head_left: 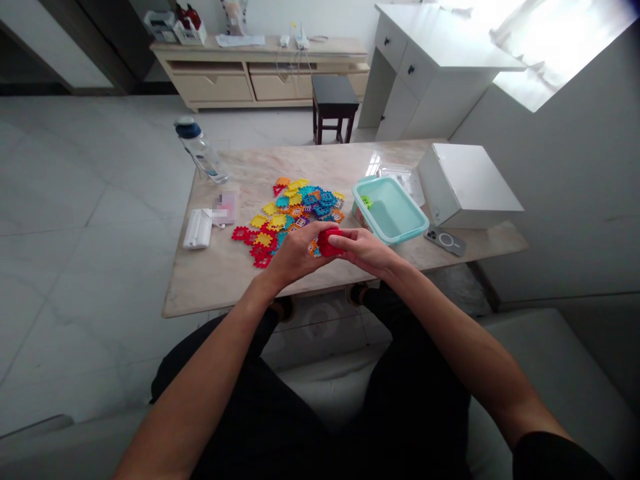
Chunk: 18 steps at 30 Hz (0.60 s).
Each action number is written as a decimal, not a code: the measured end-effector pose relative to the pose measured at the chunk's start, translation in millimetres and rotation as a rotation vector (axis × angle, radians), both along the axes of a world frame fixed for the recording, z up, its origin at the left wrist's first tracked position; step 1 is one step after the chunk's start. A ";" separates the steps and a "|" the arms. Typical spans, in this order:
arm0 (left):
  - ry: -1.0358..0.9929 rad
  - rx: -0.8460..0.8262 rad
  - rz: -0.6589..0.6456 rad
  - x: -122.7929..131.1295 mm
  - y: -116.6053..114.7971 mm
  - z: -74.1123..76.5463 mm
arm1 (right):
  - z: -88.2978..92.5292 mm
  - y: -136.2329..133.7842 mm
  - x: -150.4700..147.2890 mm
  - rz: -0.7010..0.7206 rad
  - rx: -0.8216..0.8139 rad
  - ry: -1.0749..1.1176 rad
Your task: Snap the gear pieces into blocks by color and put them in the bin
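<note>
Table: the marble-patterned table (197, 287) spans the middle of the view, its long near edge in front of the person's knees.
Arms: both bare forearms reach forward from the lower corners and slant inward; they meet over the table's near edge, wrists close together.
White box: the white box (473, 177) stands at the table's right end, beyond the tub.
Pile: the pile of notched plastic pieces (297, 208), in red, yellow, blue and orange, spreads flat just beyond and left of the hands.
Tub: the pale-green tub (397, 212) sits right of the pile; a small green piece (367, 201) shows at its left side.
Left hand: the left hand (301, 252) curves in from the left, back of the hand upward, fingers bent round the red piece; its fingertips are partly hidden.
Right hand: the right hand (366, 250) comes from the right, thumb and forefinger extended to the left, pinching the red piece.
Phone: the grey phone (445, 240) lies right of the tub.
Red piece: the red piece (327, 244) is between both hands, above the table; whether it is one piece or several, I cannot tell.
</note>
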<state>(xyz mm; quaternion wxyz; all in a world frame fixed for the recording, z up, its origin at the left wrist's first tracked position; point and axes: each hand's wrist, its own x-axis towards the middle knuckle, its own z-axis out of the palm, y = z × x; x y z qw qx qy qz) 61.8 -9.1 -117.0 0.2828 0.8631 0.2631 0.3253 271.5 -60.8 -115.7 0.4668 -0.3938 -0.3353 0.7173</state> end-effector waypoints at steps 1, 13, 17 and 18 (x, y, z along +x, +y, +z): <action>-0.010 0.013 -0.006 -0.3 -0.2 -0.1 | 1.0 -1.0 0.4 0.005 0.002 0.005; 0.048 -0.036 0.064 -4.4 -4.2 12.1 | 5.0 -3.9 10.0 0.078 0.007 0.038; 0.019 -0.025 0.044 -4.3 -5.9 14.0 | 3.1 -4.3 14.2 0.094 0.012 0.023; 0.005 -0.015 0.033 -4.3 -6.2 13.7 | 2.4 -4.2 14.5 0.098 0.013 0.021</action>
